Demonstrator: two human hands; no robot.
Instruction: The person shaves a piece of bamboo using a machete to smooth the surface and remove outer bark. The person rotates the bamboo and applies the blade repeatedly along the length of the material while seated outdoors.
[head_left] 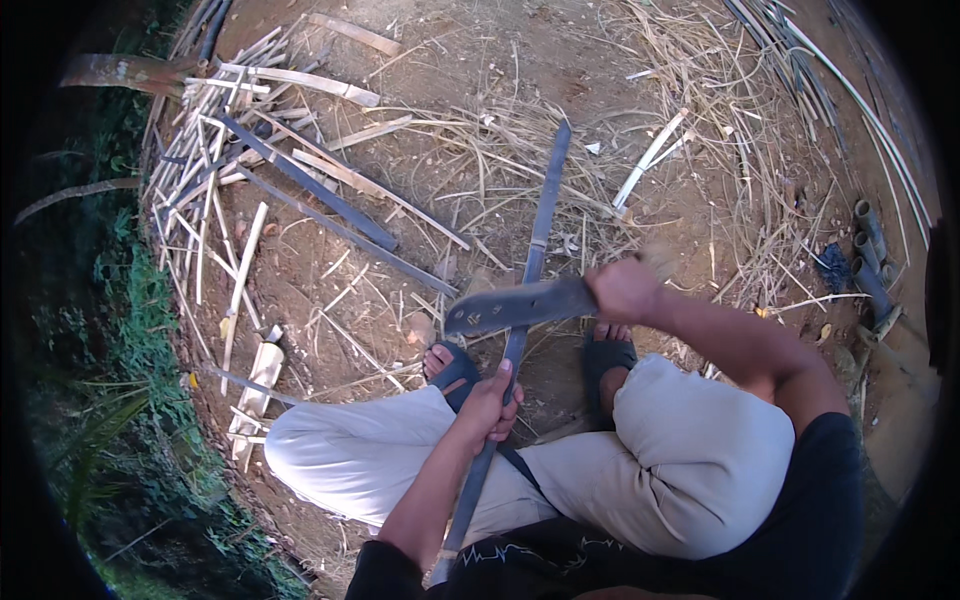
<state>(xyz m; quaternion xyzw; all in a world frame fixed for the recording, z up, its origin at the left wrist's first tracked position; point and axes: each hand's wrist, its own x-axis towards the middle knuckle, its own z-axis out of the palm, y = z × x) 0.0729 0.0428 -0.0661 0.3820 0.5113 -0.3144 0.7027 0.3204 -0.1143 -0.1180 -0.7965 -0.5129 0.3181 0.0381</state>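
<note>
My left hand (490, 405) is closed around a long dark bamboo strip (545, 205), which slants from my lap up and away over the ground between my feet. A pale joint rings the strip about midway along its far part. In my right hand (625, 288) is the handle of a machete, mostly hidden by the fingers. The broad dark blade (520, 306) of the machete points left and lies across the strip in this view, just beyond my left hand. Whether blade and strip touch, I cannot tell.
Dark bamboo strips (310, 185) and a heap of pale split pieces (215, 170) lie to the left, beside green plants (130, 370). Fibre shavings (700, 170) litter the ground ahead and right. Bamboo tubes (872, 280) stand at far right. My sandalled feet (455, 372) flank the strip.
</note>
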